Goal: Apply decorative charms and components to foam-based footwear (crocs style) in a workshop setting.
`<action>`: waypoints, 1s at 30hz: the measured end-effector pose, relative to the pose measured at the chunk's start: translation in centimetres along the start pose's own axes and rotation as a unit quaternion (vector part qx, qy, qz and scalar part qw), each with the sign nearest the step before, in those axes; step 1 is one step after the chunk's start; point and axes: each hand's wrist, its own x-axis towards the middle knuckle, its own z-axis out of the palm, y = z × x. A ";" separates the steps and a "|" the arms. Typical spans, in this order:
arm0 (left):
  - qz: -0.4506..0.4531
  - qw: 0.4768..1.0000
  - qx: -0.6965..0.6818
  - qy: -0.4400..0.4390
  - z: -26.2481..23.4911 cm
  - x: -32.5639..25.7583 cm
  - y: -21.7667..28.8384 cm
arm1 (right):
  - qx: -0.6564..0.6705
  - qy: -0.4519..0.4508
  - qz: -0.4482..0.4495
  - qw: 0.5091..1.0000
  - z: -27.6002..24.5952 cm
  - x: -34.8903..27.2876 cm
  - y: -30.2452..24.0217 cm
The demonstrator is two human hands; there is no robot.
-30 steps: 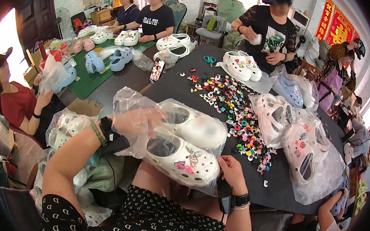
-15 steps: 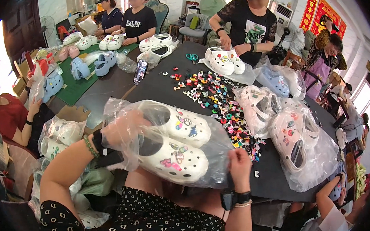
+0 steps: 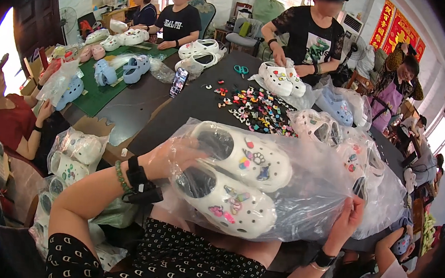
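Left hand inside the bag mid-frame, I grip white clogs by the heels, my right hand pinching the bag's edge, lower right.

Widest free lane: bare dark tabletop left of the charm pile, reaching from beyond the left hand toward the far side; a phone stands along its left margin. Directly beyond the clear bag, the pile blocks low passage. Right side obstructed: bagged clogs crowd behind the right hand; contact with the held bag cannot be judged. Between hands, stretched film bars direct crossing; inside, slack room lies past the toes of the white clogs. Bagged stack near left forearm restricts leftward movement.
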 end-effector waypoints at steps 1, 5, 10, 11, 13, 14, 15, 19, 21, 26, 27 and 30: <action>0.011 1.000 -0.002 -0.004 0.9 -0.1 -1.0 | 0.002 -0.068 0.049 0.996 -0.5 -0.1 -0.4; -0.021 0.996 -0.011 -0.083 3.3 -0.6 -2.8 | -0.034 -0.255 0.178 0.950 0.1 -1.7 0.0; 0.008 0.989 -0.013 -0.145 2.1 0.1 -2.7 | 0.108 -0.196 0.142 0.964 3.3 -4.5 0.1; 0.024 0.986 -0.001 -0.165 2.0 0.3 -2.6 | 0.148 -0.167 0.113 0.968 4.0 -4.5 -0.4; 0.039 0.982 0.012 -0.184 1.5 0.6 -2.4 | 0.078 -0.218 0.105 0.967 4.1 -3.8 -0.5; 0.017 0.977 0.012 -0.214 1.0 0.7 -2.0 | 0.007 -0.266 0.098 0.959 4.1 -3.4 -0.6; -0.004 0.970 0.011 -0.243 0.7 0.9 -1.9 | -0.066 -0.312 0.090 0.943 4.3 -3.0 -0.9; 0.002 0.970 -0.010 -0.245 0.0 0.9 -2.6 | -0.132 -0.293 0.094 0.942 5.3 -3.4 1.9; 0.083 0.982 -0.006 -0.173 0.7 0.4 -4.0 | -0.093 -0.259 0.107 0.955 5.7 -3.7 2.8; -0.006 0.980 -0.031 -0.198 1.4 0.1 -3.7 | -0.090 -0.177 0.137 0.971 5.8 -4.1 3.5; -0.044 0.984 -0.049 -0.168 1.4 0.1 -3.2 | -0.090 -0.172 0.124 0.973 5.8 -4.1 3.6; -0.007 0.982 -0.059 -0.178 1.9 0.6 -4.0 | -0.102 -0.184 0.108 0.972 5.8 -3.6 3.6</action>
